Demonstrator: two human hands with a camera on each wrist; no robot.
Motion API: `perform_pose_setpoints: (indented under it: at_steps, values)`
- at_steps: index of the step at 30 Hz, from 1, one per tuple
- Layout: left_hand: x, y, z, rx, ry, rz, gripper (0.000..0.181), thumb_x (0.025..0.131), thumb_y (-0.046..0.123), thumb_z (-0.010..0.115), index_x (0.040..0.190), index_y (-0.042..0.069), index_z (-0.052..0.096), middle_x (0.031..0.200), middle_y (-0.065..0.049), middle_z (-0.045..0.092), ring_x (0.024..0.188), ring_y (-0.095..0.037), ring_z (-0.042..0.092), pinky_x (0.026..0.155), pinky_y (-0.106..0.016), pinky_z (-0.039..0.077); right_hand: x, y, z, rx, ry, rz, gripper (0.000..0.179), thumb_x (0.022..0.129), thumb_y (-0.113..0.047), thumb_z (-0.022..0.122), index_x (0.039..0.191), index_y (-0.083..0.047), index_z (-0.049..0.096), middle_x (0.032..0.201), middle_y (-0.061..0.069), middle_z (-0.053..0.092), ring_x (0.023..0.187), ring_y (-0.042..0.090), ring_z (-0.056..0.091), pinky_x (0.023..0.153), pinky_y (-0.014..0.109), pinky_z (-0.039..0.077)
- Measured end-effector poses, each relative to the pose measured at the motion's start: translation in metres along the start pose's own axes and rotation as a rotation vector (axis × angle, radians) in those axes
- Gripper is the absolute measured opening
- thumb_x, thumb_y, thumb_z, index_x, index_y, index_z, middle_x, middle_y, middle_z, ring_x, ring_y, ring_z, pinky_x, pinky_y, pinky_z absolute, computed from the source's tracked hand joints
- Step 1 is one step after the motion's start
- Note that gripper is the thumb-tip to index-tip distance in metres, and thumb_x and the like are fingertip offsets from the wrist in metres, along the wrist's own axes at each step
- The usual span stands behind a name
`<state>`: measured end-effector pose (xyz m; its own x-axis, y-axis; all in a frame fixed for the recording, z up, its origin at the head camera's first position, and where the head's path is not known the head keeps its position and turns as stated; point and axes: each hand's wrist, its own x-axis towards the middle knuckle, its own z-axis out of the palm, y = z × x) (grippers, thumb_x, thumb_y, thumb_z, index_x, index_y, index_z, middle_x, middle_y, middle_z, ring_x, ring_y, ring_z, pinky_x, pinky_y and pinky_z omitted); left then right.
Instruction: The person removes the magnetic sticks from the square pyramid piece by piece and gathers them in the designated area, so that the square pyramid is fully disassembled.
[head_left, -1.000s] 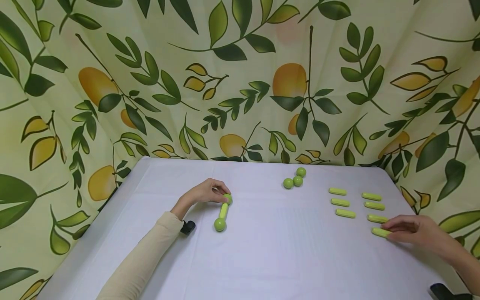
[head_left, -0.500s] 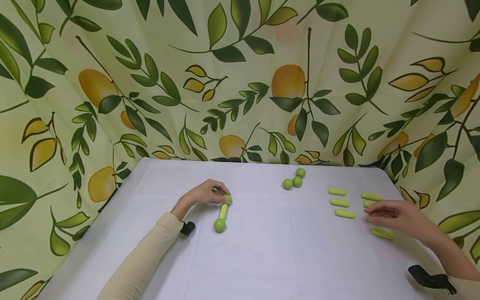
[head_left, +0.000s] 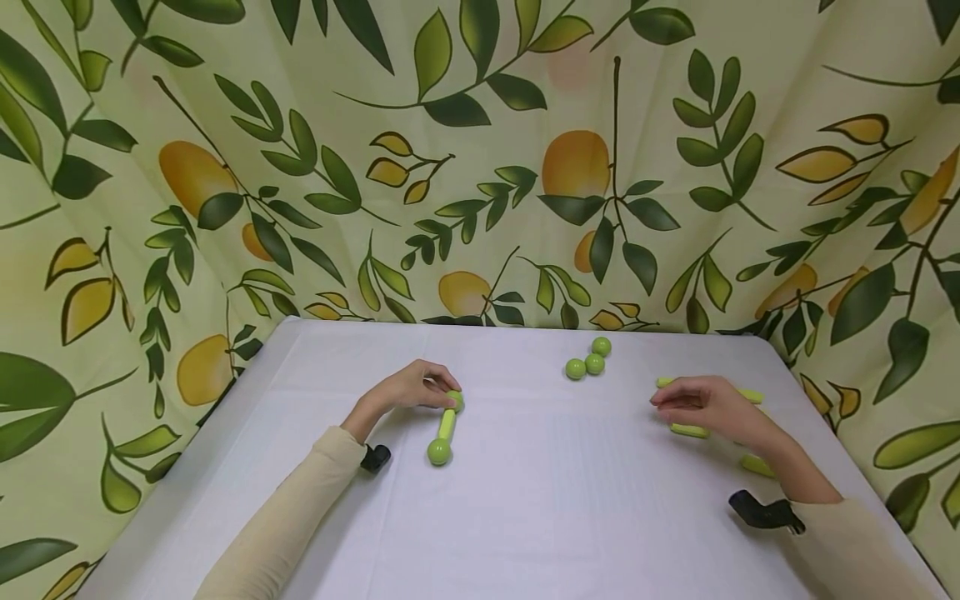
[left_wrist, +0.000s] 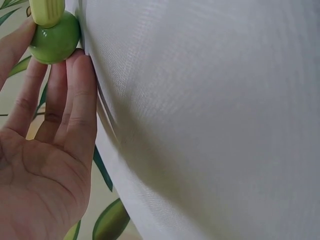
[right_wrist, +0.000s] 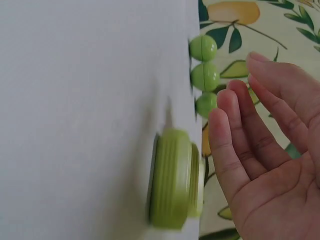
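Observation:
My left hand (head_left: 408, 385) grips a green ball (left_wrist: 56, 44) between thumb and fingers, on the left half of the table. A ridged light-green stick (head_left: 447, 423) joins this ball to a second green ball (head_left: 438, 452) nearer the front. On the right, my right hand (head_left: 708, 404) is over several light-green sticks, its fingers loosely bent with nothing held. It hides some of them; one stick (head_left: 690, 431) shows below the fingers and another (head_left: 757, 465) beside the wrist. In the right wrist view a stick (right_wrist: 172, 185) lies near the fingertips, apart from them.
Three loose green balls (head_left: 595, 363) are grouped towards the back of the white-covered table (head_left: 525, 517). A leaf-and-fruit patterned curtain (head_left: 495, 208) hangs behind and along the sides. Black wrist mounts sit on the left wrist (head_left: 377, 457) and right wrist (head_left: 765, 511).
My right hand has travelled left and farther back from the right column of sticks to the left column, carrying nothing visible. The left hand stays on its ball.

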<state>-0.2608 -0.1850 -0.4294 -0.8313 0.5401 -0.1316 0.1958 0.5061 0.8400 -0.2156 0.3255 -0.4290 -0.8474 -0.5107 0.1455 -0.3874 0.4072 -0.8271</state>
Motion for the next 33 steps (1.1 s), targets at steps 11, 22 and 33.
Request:
perform_pose_setpoints:
  at_steps: [11, 22, 33]
  values:
    - [-0.001, 0.001, 0.002, 0.037, 0.012, 0.011, 0.023, 0.087, 0.006, 0.081, 0.107, -0.001, 0.071, 0.103, -0.006, 0.068, 0.096, -0.020, 0.065, 0.085, -0.031, 0.055, 0.041, -0.008, 0.031, 0.082, -0.049, 0.016, 0.020, 0.093, -0.001, 0.074, 0.111, 0.007, 0.071, 0.107, 0.021, 0.070, 0.096, 0.026, 0.069, 0.081, 0.026, 0.056]
    - [-0.001, 0.008, 0.009, 0.080, 0.061, -0.011, 0.023, 0.086, 0.008, 0.082, 0.103, 0.001, 0.069, 0.099, -0.005, 0.067, 0.091, -0.019, 0.062, 0.075, -0.030, 0.055, 0.062, -0.018, 0.052, 0.127, -0.113, -0.017, 0.021, 0.091, 0.002, 0.074, 0.111, 0.009, 0.070, 0.107, 0.024, 0.070, 0.097, 0.026, 0.069, 0.083, 0.026, 0.056]
    - [0.002, 0.010, 0.013, 0.096, 0.032, 0.043, 0.021, 0.085, 0.007, 0.082, 0.103, 0.003, 0.071, 0.100, -0.005, 0.069, 0.094, -0.020, 0.064, 0.082, -0.031, 0.055, 0.072, -0.020, 0.067, 0.160, -0.127, -0.018, 0.022, 0.092, -0.001, 0.075, 0.111, 0.009, 0.070, 0.108, 0.022, 0.071, 0.098, 0.025, 0.069, 0.084, 0.025, 0.055]
